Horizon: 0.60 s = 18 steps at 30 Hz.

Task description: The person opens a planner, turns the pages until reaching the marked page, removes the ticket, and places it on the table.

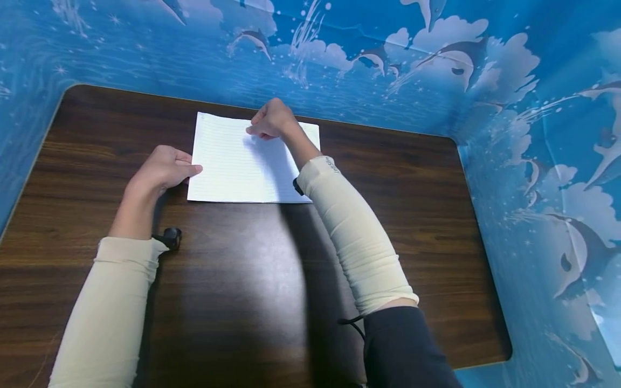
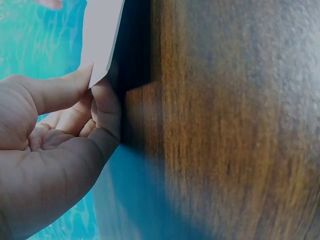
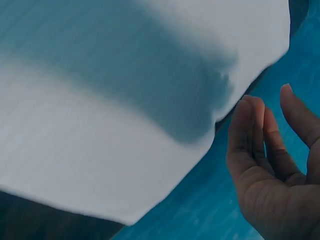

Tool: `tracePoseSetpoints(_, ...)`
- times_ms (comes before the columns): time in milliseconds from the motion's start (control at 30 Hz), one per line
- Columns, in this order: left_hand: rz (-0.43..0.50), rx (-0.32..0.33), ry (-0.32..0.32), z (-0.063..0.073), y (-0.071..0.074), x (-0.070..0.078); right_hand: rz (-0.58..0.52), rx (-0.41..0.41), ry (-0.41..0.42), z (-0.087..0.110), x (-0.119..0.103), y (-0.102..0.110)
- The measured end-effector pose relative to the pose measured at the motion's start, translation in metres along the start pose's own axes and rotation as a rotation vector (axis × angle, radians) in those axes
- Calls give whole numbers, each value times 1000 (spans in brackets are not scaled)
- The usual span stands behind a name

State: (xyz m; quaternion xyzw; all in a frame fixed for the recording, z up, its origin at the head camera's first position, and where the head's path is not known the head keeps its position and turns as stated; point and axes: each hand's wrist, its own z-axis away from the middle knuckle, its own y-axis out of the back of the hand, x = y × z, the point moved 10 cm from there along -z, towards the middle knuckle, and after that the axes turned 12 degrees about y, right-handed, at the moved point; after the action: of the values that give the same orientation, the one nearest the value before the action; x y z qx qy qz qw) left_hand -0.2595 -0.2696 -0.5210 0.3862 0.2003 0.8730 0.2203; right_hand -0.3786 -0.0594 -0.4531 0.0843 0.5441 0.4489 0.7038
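A white lined notebook (image 1: 223, 156) lies open-faced near the table's far edge, its ruled page blank. My left hand (image 1: 162, 168) grips its left edge, thumb on top and fingers underneath. In the left wrist view, that thumb and the bent fingers pinch a corner of the notebook (image 2: 103, 35), which is lifted off the wood there. Over the far part of the page hovers my right hand (image 1: 274, 119), casting a shadow on the paper. The right wrist view has its slightly bent fingers (image 3: 242, 130) beside the page edge, thumb apart, with nothing between them.
The dark wooden table (image 1: 233, 280) has rounded corners. A blue sheet with dolphins (image 1: 330, 59) hangs behind it and along the right side. Both forearms wear pale sleeves (image 1: 354, 231), and a black strap device (image 1: 170, 238) sits at the left wrist.
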Motion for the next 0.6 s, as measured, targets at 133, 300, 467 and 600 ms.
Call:
tracePoseSetpoints(133, -4, -3, 2, 1, -1, 0, -76, 58, -64, 5, 17, 27)
tracePoseSetpoints(300, -9, -18, 5, 2, 0, -1, -109, 115, -174, 11, 41, 57)
tracePoseSetpoints(467, -10, -8, -5, 3, 1, 1, -103, 203, -308, 18, 67, 80)
tracePoseSetpoints(600, -6, -11, -2, 3, -1, 1, 5, 222, -415, 25, 86, 87)
